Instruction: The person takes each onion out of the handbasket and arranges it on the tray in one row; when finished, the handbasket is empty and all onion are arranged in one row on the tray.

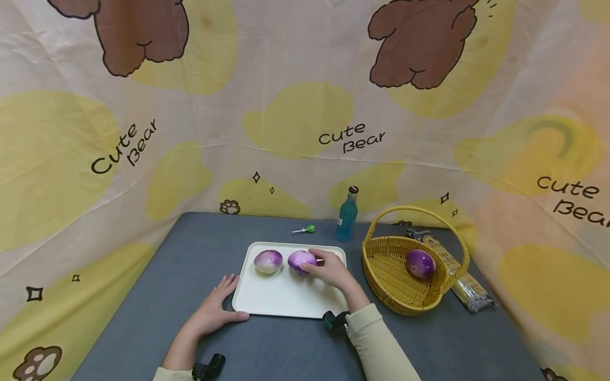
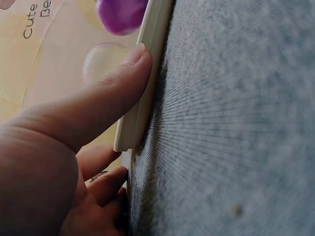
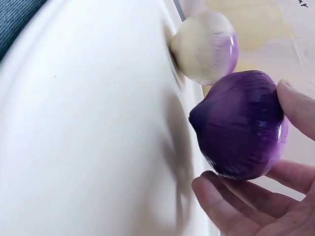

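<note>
A white tray [image 1: 290, 301] lies on the table with two purple-and-white onions over it. My right hand [image 1: 331, 271] holds the right-hand onion [image 1: 301, 260] between thumb and fingers. In the right wrist view this onion [image 3: 241, 125] looks dark purple, with its pointed end toward the tray. The paler onion [image 1: 268, 261] sits to its left. At the tray's near left corner is my left hand [image 1: 215, 309], fingers spread along the left side. Its thumb [image 2: 133, 69] presses on the near edge of the tray [image 2: 133, 123].
Right of the tray stands a yellow wicker basket [image 1: 381, 264] with a tall handle and a purple onion [image 1: 420, 263] inside. A long clear packet [image 1: 469, 288] lies behind it. At the back are a blue bottle [image 1: 347, 216] and a green lollipop [image 1: 308, 229].
</note>
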Demonstrator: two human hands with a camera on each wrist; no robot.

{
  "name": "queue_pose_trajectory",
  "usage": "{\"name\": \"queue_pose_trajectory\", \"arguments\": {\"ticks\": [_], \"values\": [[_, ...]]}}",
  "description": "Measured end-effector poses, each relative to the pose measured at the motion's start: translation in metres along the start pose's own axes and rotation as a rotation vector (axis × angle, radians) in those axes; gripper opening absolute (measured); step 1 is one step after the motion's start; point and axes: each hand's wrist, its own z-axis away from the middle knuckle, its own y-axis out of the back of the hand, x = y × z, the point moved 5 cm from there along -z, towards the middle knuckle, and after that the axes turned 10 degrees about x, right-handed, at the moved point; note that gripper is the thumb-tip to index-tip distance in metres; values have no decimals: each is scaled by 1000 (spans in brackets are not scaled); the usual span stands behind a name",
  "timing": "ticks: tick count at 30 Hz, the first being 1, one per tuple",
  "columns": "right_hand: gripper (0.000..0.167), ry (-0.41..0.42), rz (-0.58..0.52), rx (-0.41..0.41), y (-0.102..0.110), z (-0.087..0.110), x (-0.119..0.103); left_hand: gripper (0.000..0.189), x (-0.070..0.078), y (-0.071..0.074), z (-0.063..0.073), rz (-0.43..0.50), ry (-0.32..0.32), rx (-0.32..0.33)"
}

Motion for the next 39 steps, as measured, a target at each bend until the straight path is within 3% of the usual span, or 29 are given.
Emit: {"name": "queue_pose_trajectory", "arguments": {"ticks": [7, 19, 31, 39], "values": [[65, -13, 50, -18, -8, -1, 3, 114, 1, 0, -1, 9, 4, 0], [70, -22, 14, -40, -12, 0, 6, 115, -1, 0, 0, 6, 3, 5], [68, -17, -2, -45, 9, 4, 0, 114, 0, 0, -1, 1, 7, 1], [67, 36, -2, -18, 29, 11, -14, 114, 2, 0, -2, -6, -4, -2]]}}
